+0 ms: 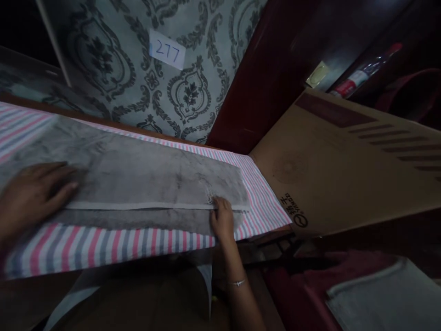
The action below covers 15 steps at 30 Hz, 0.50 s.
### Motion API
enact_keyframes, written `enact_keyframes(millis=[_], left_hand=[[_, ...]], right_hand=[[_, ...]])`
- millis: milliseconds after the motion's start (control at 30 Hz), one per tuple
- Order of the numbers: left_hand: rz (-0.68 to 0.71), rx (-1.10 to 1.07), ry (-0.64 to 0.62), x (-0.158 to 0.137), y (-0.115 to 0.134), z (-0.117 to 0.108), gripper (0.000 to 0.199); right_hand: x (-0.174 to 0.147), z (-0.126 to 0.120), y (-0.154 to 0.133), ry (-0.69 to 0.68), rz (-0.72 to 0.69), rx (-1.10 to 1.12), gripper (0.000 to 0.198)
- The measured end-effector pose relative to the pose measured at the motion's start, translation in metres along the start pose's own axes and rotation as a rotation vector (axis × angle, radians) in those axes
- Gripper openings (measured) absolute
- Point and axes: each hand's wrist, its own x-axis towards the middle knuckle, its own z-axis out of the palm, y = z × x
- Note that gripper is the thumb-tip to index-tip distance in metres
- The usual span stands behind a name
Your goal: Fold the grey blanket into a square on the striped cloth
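The grey cloth (148,170) lies folded lengthwise, its pale hem (131,206) running along the near side and a strip of the lower layer (138,220) showing beyond it. The work in hand looks like smoothing and squaring this fold. To do that well, I would keep the hem parallel to the lower layer's edge, hold one end lightly, and stroke the other palm outward along the length, so the ripples near the left end flatten without dragging the layers apart. The right end of the hem sits directly under or against the fingers of the right hand (222,218), which are drawn close together beside a pale mark; whether they pinch the hem or merely press it, I cannot tell. The left part of the cloth is under the left hand (34,197), whose thumb stands apart from its other fingers; blur hides whether they touch. Beneath everything, a striped cloth (138,241) covers the desk (20,101), reaching past the grey cloth on the near side. Beyond the right end stands a cardboard sheet or box (327,156), and behind the desk a card (167,49) is fixed to the patterned wall (193,92).
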Motion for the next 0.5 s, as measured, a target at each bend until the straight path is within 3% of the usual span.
enact_keyframes(millis=[133, 333, 500], left_hand=[[0.246, -0.040, -0.141, 0.002, 0.025, 0.000, 0.069], [0.268, -0.089, -0.281, 0.001, 0.026, -0.003, 0.063], [0.274, -0.091, -0.319, -0.001, 0.038, -0.011, 0.066]], right_hand=[[0.006, -0.006, 0.010, -0.097, -0.025, -0.116, 0.059], [0.020, -0.022, 0.005, -0.179, -0.051, -0.230, 0.052], [0.037, -0.032, 0.007, -0.152, -0.065, -0.186, 0.042]])
